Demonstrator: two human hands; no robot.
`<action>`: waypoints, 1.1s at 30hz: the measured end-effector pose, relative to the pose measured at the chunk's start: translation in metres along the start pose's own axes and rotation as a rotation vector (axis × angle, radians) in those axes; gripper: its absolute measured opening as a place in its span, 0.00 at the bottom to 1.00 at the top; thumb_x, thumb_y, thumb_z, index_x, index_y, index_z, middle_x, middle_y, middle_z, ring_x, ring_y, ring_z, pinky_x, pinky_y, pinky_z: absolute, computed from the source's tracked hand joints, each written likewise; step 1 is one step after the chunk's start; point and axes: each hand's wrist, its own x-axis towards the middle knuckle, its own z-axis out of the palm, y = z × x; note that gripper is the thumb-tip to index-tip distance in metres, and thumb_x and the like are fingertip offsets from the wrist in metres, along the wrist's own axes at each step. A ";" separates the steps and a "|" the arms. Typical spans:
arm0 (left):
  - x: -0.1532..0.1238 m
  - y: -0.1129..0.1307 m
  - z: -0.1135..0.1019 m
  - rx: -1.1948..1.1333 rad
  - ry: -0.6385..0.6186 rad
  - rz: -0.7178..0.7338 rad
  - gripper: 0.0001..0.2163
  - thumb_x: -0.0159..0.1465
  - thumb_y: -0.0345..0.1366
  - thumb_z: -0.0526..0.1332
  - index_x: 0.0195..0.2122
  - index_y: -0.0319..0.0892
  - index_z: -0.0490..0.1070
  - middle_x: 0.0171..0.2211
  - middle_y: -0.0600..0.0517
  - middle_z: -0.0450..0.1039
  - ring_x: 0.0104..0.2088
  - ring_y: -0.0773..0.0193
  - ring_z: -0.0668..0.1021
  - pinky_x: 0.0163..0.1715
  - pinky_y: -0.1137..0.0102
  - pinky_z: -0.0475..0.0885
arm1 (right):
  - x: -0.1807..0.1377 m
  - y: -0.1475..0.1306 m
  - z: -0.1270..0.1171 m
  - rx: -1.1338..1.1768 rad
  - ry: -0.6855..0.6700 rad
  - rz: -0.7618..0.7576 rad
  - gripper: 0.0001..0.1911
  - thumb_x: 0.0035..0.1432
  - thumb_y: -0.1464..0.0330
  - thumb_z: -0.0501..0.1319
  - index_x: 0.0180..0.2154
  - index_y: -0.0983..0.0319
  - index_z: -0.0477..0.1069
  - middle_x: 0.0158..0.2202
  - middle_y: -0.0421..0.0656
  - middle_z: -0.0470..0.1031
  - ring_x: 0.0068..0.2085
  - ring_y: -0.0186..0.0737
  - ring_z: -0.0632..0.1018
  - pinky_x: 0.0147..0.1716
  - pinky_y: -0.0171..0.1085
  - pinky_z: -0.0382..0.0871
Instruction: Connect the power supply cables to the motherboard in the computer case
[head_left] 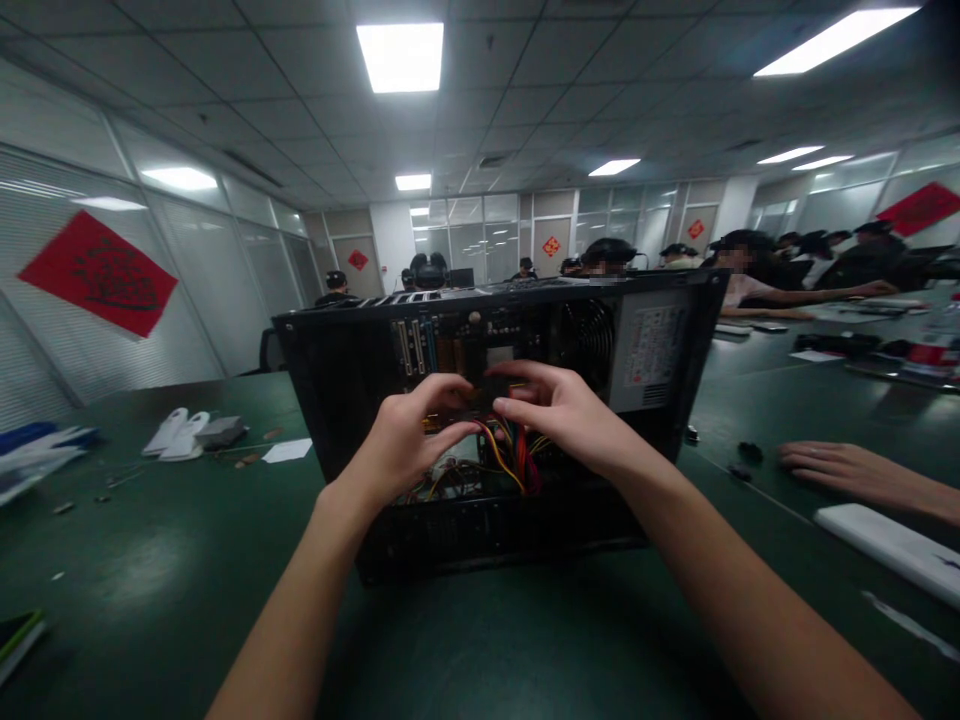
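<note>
An open black computer case [337, 390] lies on its side on the green table [150, 560] in front of me. Both my hands reach into it. My left hand [409, 435] has its fingers curled and pinched on a small dark part inside the case. My right hand [559, 405] curls its fingers over the same dark part from the right. Below the hands runs a bundle of yellow, red and black wires [510, 455]. A fan [589, 335] and a labelled power supply [651, 350] sit at the case's far right.
Another person's hand [840, 468] rests flat on the table at right, beside a white flat object [892, 545]. White gloves and a small grey box [196, 432] lie at left, with paper [287, 450] and loose screws. Several people sit at the far tables.
</note>
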 end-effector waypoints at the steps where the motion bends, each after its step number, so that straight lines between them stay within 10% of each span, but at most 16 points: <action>1: 0.000 -0.001 0.002 0.017 0.017 0.034 0.18 0.62 0.37 0.67 0.52 0.41 0.68 0.43 0.49 0.79 0.40 0.63 0.82 0.44 0.70 0.79 | 0.000 0.000 0.001 -0.004 -0.007 -0.016 0.23 0.55 0.65 0.67 0.52 0.64 0.71 0.41 0.47 0.80 0.39 0.39 0.81 0.39 0.37 0.77; 20: -0.003 -0.011 0.007 0.309 0.102 0.333 0.20 0.64 0.44 0.64 0.53 0.39 0.69 0.43 0.47 0.81 0.39 0.63 0.83 0.42 0.72 0.79 | 0.002 0.009 0.006 0.016 -0.039 -0.045 0.24 0.57 0.65 0.66 0.56 0.62 0.72 0.54 0.48 0.77 0.51 0.45 0.79 0.52 0.45 0.74; 33: -0.003 -0.007 0.009 0.315 -0.016 0.287 0.23 0.64 0.39 0.65 0.60 0.40 0.66 0.50 0.44 0.78 0.47 0.57 0.82 0.49 0.65 0.78 | -0.008 -0.007 0.015 -0.280 -0.095 -0.201 0.23 0.58 0.72 0.62 0.56 0.61 0.72 0.52 0.44 0.77 0.53 0.46 0.77 0.57 0.47 0.68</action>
